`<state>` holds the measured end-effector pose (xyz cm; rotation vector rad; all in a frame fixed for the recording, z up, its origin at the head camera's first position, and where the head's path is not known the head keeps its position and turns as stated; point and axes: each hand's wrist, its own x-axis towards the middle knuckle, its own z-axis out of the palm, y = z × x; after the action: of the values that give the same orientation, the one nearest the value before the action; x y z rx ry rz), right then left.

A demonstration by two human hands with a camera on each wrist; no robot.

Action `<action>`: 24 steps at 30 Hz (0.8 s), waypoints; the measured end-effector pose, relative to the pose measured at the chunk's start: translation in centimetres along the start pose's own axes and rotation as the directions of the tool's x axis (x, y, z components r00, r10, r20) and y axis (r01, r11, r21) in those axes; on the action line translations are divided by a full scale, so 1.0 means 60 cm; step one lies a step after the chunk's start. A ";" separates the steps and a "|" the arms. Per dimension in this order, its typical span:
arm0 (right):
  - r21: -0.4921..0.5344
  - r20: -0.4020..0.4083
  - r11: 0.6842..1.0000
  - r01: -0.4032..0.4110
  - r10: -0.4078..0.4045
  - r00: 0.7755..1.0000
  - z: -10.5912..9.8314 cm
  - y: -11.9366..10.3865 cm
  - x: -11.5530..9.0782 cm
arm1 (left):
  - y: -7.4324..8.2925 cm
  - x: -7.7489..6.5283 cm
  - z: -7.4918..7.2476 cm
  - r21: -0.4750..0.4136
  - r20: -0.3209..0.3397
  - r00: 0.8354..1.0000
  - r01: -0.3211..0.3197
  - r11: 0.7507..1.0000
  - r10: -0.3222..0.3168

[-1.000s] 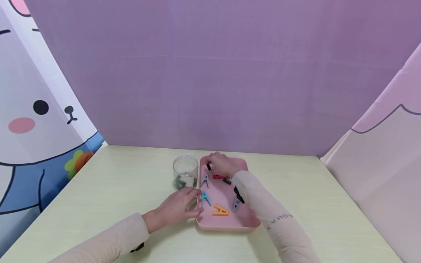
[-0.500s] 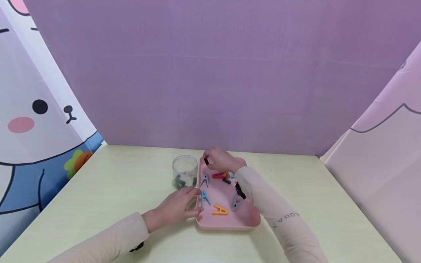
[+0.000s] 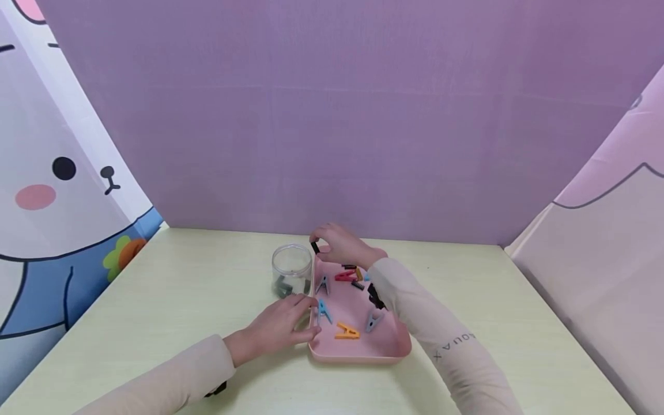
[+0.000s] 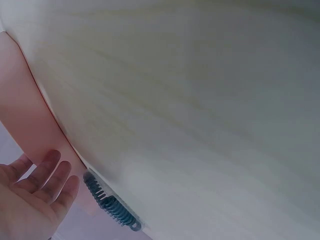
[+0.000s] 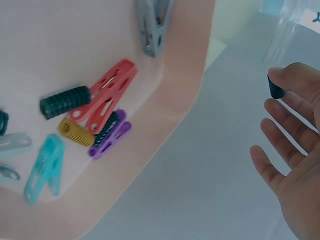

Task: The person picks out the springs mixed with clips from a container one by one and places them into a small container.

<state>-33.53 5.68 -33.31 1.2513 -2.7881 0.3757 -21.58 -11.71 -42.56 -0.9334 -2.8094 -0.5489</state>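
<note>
Right hand point(image 3: 343, 245) pinching dark coil point(image 3: 315, 247) with thumb and finger, other fingers loosely spread, coil by far left corner of pink tray point(image 3: 360, 360), near clear jar point(image 3: 292, 272); left hand point(image 3: 275, 327) relaxed, holding nothing, fingers at tray's left side

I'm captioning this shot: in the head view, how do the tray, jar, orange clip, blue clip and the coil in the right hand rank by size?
1. Tray
2. Jar
3. Orange clip and blue clip: too alike to rank
4. Coil, as far as it shows
</note>
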 end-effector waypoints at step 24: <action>0.005 0.022 0.999 0.050 -0.051 0.998 0.017 -0.043 0.025 | -0.006 -0.003 0.001 0.034 0.001 1.000 -0.008 0.999 0.008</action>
<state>-32.58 2.66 -33.54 1.3321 -2.7691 0.3681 -21.62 -12.04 -42.79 -0.9382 -2.8056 -0.4975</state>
